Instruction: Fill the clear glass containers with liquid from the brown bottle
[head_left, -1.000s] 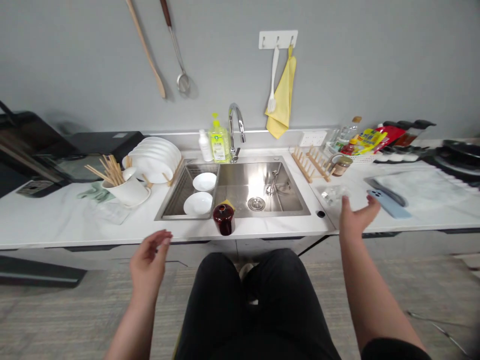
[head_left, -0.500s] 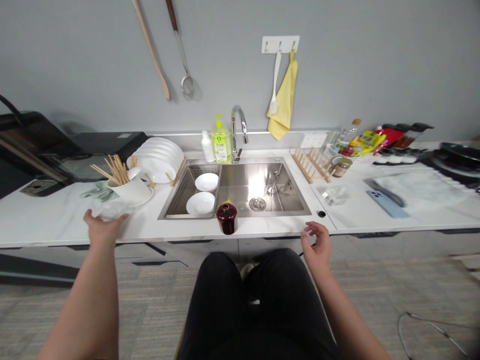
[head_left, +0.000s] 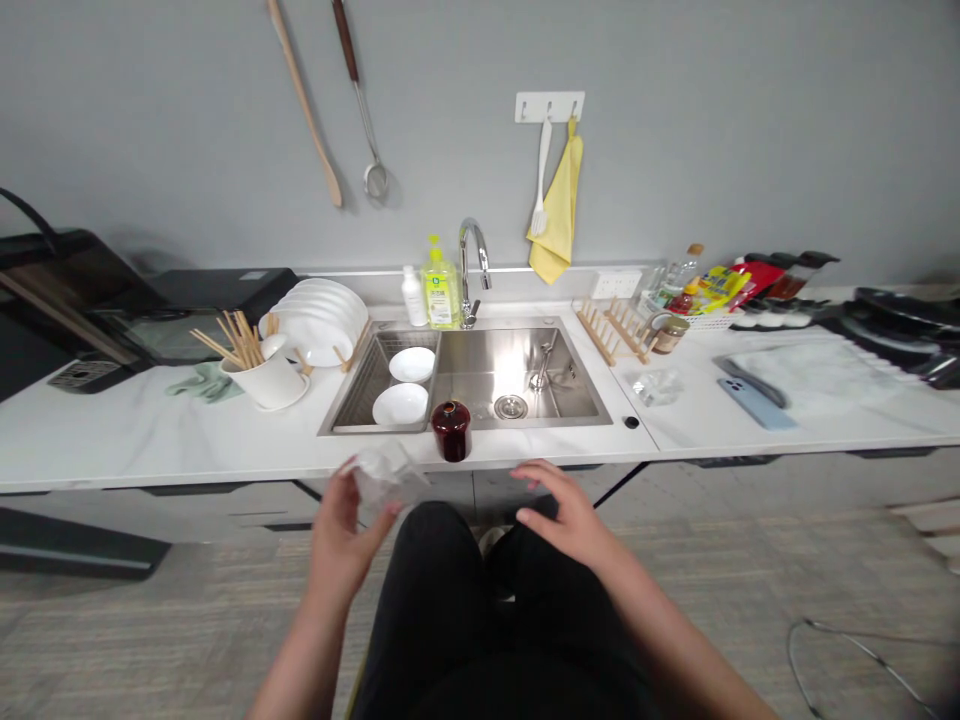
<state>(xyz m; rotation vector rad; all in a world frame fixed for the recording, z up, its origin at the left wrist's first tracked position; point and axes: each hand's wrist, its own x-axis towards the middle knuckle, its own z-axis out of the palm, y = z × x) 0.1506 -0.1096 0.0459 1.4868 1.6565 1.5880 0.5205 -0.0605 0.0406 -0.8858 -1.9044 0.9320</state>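
Observation:
My left hand (head_left: 345,530) grips a crumpled clear plastic piece (head_left: 390,478) between thumb and fingers, held just off the counter's front edge. Motion blur hides its exact kind. My right hand (head_left: 559,515) hangs in front of the counter with thumb and fingers apart and nothing between them. Between the two hands, a dark red-brown glass bottle (head_left: 451,435) stands upright at the sink's front rim, its short neck open. The steel sink (head_left: 487,362) lies behind it, with two white bowls (head_left: 401,405) in the left basin's wire basket.
White plates (head_left: 319,320) stand in a rack on the left, beside a white holder (head_left: 266,380) of chopsticks. Soap bottles (head_left: 441,292) flank the faucet (head_left: 472,270). Rightward are a wooden rack (head_left: 611,330), another clear plastic piece (head_left: 655,387), a black cap (head_left: 631,422) and a blue phone (head_left: 756,402).
My left hand has lifted the clear plastic piece from the counter beside the chopstick holder and brought it rightward. My right hand has moved left, nearer the bottle. The view has shifted slightly.

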